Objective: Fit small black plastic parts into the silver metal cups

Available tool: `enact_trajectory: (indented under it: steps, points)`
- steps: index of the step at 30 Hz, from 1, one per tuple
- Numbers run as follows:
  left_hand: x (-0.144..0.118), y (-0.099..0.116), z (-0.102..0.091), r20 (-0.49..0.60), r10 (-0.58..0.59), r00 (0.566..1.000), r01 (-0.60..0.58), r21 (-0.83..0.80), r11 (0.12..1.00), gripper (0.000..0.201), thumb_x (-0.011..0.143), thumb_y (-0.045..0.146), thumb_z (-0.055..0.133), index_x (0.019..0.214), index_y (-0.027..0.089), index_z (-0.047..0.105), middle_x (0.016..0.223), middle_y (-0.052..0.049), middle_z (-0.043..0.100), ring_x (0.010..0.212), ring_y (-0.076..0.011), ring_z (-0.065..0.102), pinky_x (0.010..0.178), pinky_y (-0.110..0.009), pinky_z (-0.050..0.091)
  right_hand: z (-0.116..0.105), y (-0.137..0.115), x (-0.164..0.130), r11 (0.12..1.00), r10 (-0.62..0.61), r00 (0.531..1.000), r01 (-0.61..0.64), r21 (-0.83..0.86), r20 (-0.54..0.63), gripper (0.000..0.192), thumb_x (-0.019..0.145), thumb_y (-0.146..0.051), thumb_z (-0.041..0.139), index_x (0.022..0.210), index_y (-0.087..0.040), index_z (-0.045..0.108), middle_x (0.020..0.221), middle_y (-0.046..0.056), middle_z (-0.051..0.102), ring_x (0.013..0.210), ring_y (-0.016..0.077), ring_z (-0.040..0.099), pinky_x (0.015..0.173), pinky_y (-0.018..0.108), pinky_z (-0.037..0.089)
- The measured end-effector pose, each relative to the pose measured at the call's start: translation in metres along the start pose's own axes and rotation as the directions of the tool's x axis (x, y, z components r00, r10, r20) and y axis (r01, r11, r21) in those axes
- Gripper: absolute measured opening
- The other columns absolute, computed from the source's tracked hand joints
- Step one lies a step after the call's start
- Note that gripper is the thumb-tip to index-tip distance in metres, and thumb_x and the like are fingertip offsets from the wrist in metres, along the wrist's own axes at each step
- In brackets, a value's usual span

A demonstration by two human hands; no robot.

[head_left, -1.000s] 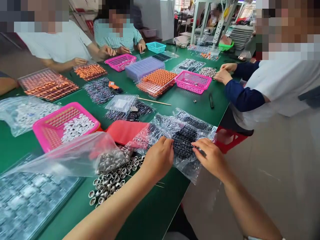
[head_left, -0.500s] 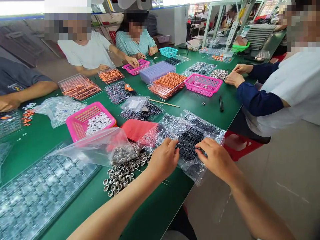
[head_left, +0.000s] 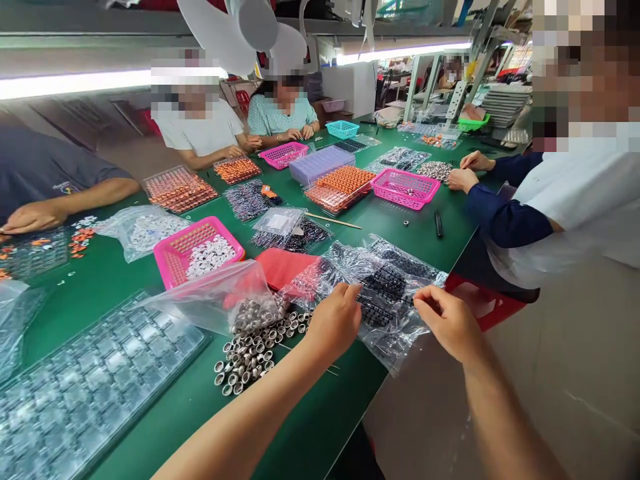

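Strips of black parts [head_left: 383, 281] lie heaped on crumpled clear plastic [head_left: 393, 347] at the near right edge of the green table [head_left: 300, 427], and both hands work just above them. The left hand [head_left: 336, 317] is closed, its fingers curled under and the thumb pressed to the forefinger in a pinch on the left end of a thin black strip [head_left: 406, 301]. The right hand [head_left: 447, 320] has thumb and forefinger brought together at the strip's right end, the other fingers loosely curled; glare off the plastic leaves me unable to tell whether it truly grips.

The step in hand looks to be parting a single strip from the heap and handling it between the fingertips. As I judge it, the next move calls for a steady left pinch and small, precise right-hand work, with the strip kept off the slippery plastic so that no other piece is dragged along.

Compared with half a second ago, the hands are farther apart: the right one has shifted rightward, away from the heap, and more of the gap between them shows. Far left, a co-worker's hand [head_left: 255, 142] has come out of the far pink basket [head_left: 285, 155]. The head view has tilted up, bringing a white fan [head_left: 257, 23] into sight.
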State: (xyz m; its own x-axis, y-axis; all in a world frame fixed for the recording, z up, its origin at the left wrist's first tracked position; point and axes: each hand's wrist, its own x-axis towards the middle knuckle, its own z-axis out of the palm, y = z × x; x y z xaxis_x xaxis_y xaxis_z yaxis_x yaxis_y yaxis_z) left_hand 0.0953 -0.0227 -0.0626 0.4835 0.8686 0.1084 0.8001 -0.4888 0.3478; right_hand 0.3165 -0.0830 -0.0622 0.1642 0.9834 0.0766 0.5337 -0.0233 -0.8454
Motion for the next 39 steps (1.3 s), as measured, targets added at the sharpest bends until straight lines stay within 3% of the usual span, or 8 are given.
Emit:
enact_trajectory:
  steps: [8,11,16,20,24,28,35,39]
  points:
    - [-0.030,-0.004,-0.020,-0.074,-0.088,0.993,0.067,-0.252,0.965,0.039,0.092,0.023,0.049,0.130,0.023,0.056,0.107,-0.010,0.062,0.084,-0.0223,0.064,0.076,-0.036,0.051,0.030,-0.010,-0.060,0.948,-0.060,0.961,0.139,0.286,-0.270,0.016,0.090,-0.034,0.059,0.098,-0.021,0.064,0.083,0.003,0.063,0.067,0.0153,0.060,0.060,0.025,0.050]
    - [-0.077,-0.017,-0.042,0.001,-0.263,0.965,0.205,-0.630,0.749,0.035,0.092,0.033,0.050,0.123,0.020,0.059,0.107,-0.011,0.065,0.089,-0.0226,0.064,0.075,-0.034,0.052,0.063,-0.027,-0.080,0.874,-0.316,0.929,0.365,0.321,-0.194,0.014,0.091,-0.019,0.057,0.102,-0.024,0.065,0.098,0.005,0.062,0.075,0.0157,0.062,0.064,0.027,0.052]
    - [-0.182,-0.045,-0.078,0.460,-0.206,0.864,0.455,-0.887,-0.076,0.047,0.086,0.053,0.058,0.103,0.011,0.067,0.095,-0.015,0.071,0.082,-0.0220,0.069,0.072,-0.034,0.054,0.113,-0.059,-0.100,0.585,-0.781,0.619,0.686,0.432,0.075,0.040,0.089,-0.003,0.053,0.116,-0.031,0.062,0.104,0.006,0.060,0.093,0.0202,0.061,0.076,0.034,0.053]
    - [-0.251,-0.066,-0.091,0.512,-0.153,0.846,0.478,-0.853,-0.211,0.045,0.078,0.049,0.070,0.101,0.010,0.071,0.092,-0.014,0.072,0.080,-0.0199,0.069,0.074,-0.031,0.053,0.150,-0.086,-0.109,0.460,-0.887,0.415,0.760,0.458,0.202,0.039,0.090,-0.005,0.051,0.116,-0.031,0.063,0.109,0.008,0.058,0.096,0.0209,0.059,0.081,0.038,0.052]
    - [-0.282,-0.083,-0.091,0.513,-0.149,0.845,0.486,-0.854,-0.183,0.039,0.068,0.032,0.082,0.100,0.013,0.071,0.087,-0.008,0.073,0.072,-0.0154,0.068,0.073,-0.029,0.052,0.177,-0.107,-0.120,0.431,-0.900,0.344,0.791,0.435,0.266,0.039,0.091,-0.005,0.052,0.116,-0.032,0.063,0.110,0.007,0.058,0.097,0.0203,0.058,0.082,0.038,0.052]
    - [-0.283,-0.094,-0.088,0.460,-0.165,0.873,0.436,-0.885,-0.163,0.032,0.064,0.027,0.083,0.089,0.012,0.070,0.076,-0.003,0.070,0.063,-0.0120,0.064,0.065,-0.026,0.049,0.191,-0.119,-0.130,0.501,-0.863,0.416,0.777,0.381,0.286,0.038,0.091,-0.006,0.053,0.114,-0.033,0.064,0.115,0.006,0.060,0.102,0.0209,0.059,0.085,0.038,0.051]
    - [-0.266,-0.087,-0.067,0.380,-0.430,0.819,0.342,-0.925,-0.166,0.034,0.064,0.025,0.077,0.092,0.012,0.064,0.067,0.001,0.064,0.059,-0.0122,0.061,0.061,-0.026,0.048,0.203,-0.110,-0.143,0.901,-0.312,0.933,0.231,0.368,0.179,0.018,0.093,-0.031,0.055,0.108,-0.023,0.062,0.099,0.006,0.066,0.080,0.0186,0.064,0.073,0.032,0.053]
    - [-0.265,-0.078,-0.047,0.318,-0.461,0.828,0.318,-0.945,-0.079,0.030,0.071,0.024,0.068,0.098,0.014,0.063,0.074,0.000,0.063,0.064,-0.0136,0.061,0.063,-0.027,0.049,0.213,-0.101,-0.147,0.901,-0.138,0.948,-0.001,0.435,0.288,0.020,0.089,-0.039,0.061,0.090,-0.020,0.064,0.078,0.002,0.061,0.066,0.0152,0.058,0.061,0.026,0.049]
